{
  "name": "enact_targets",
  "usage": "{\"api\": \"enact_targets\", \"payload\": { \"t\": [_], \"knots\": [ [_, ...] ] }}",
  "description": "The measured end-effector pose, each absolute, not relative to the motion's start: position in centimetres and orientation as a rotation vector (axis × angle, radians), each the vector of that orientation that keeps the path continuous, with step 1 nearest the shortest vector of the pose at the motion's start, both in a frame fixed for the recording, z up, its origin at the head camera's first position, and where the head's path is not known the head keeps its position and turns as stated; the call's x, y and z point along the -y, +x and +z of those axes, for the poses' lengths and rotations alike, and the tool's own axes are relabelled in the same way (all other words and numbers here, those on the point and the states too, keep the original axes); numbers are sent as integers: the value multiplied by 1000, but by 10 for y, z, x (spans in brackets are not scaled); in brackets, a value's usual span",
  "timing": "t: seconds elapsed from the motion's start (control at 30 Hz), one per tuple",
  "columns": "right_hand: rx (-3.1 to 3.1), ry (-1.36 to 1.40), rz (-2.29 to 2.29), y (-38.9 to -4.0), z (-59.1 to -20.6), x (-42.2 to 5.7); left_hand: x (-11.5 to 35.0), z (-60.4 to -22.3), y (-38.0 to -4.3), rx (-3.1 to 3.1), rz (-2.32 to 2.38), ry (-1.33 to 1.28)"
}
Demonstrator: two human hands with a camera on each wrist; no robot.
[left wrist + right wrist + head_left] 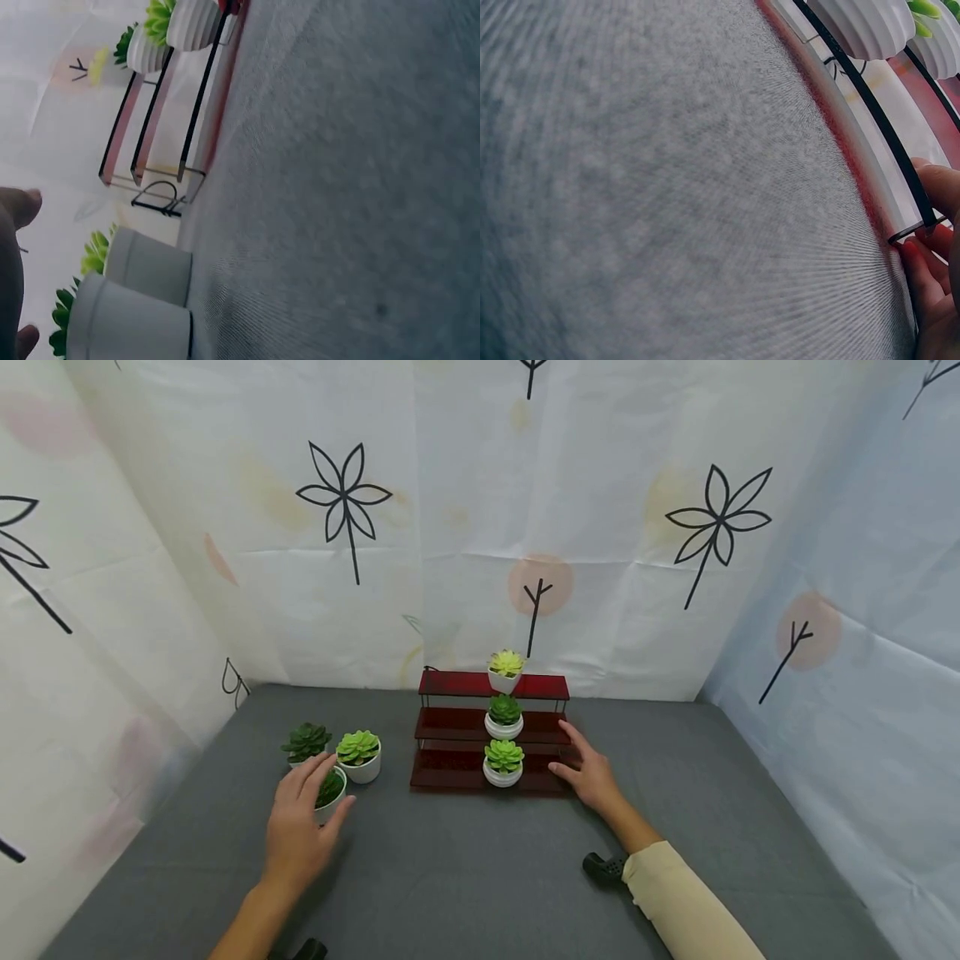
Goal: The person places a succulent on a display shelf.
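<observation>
Left of rack, 3 pots, left-wrist view showing 2

Six potted succulents, one three-tier stand, three red shelves, two hands, one beige sleeve, one grey tabletop

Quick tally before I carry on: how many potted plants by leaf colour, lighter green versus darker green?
Lighter green: 3 (top-tier plant, bottom-tier plant, rightmost table plant)
Darker green: 3 (middle-tier plant, leftmost table plant, nearest table plant, partly hidden by the left hand)
Total: 6
</observation>
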State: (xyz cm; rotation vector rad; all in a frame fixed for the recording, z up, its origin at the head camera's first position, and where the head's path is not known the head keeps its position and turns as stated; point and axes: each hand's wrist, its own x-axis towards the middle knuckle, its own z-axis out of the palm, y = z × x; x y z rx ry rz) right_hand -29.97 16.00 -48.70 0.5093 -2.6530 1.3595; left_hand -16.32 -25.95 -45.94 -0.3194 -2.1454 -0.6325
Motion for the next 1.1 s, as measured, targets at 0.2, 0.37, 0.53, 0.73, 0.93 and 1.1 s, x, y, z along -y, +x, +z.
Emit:
{"api": "enact_targets", "payload": {
  "t": [0.2,0.37,0.53,0.73,0.93,1.1],
  "knots": [
    [2664,493,1340,-299,-489,-158,267,-465,-159,2052,-775,-124],
    [2661,485,1351,-300,-491,-158,265,-466,-157,2054,-944,96],
    [2652,488,1356,-300,-490,-159,263,-466,-153,2102,-1072,336],
    [2654,491,1336,-300,-489,-160,260,-465,-155,2242,-1095,485],
    [2672,478,1326,-300,-489,-161,259,-468,-159,2340,-1129,505],
    [2672,476,1320,-300,-488,-161,258,-470,-162,2377,-1132,497]
  ]
}}
